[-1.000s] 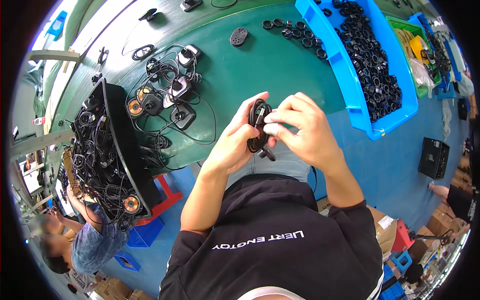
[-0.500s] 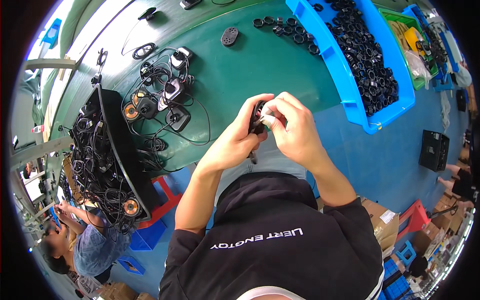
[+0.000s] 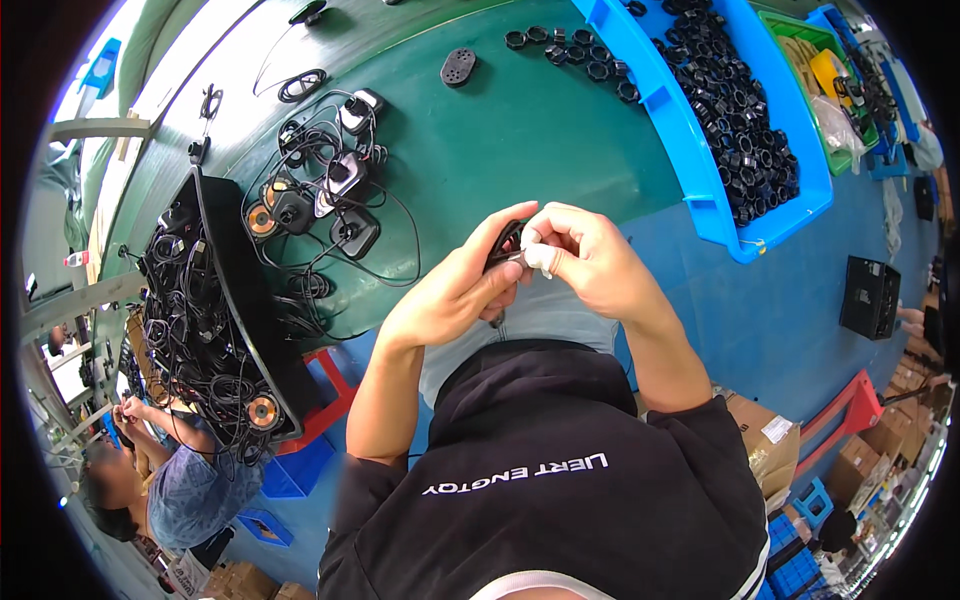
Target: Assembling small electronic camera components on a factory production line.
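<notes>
In front of my body, over the near edge of the green table, my left hand (image 3: 452,296) is wrapped round a coiled black cable (image 3: 507,240). Its thumb presses on the coil, and a dark end pokes out below the fingers. Close against it, my right hand (image 3: 598,266) pinches with thumb and fingertips at the cable's right side. White coverings show on those fingertips. Whatever they pinch is too small and hidden to make out.
Left on the green table (image 3: 480,140) lie several black corded devices (image 3: 345,175), beside a black bin (image 3: 240,290) heaped with cables. A black oval piece (image 3: 458,68) and black rings (image 3: 597,70) lie farther back. A blue tray (image 3: 690,170) of rings stands right. A person (image 3: 200,480) works at lower left.
Both hands have come slightly nearer my body. My right hand has turned, its pinching fingertips now lower beside the coil. The left hand keeps its hold on the cable.
</notes>
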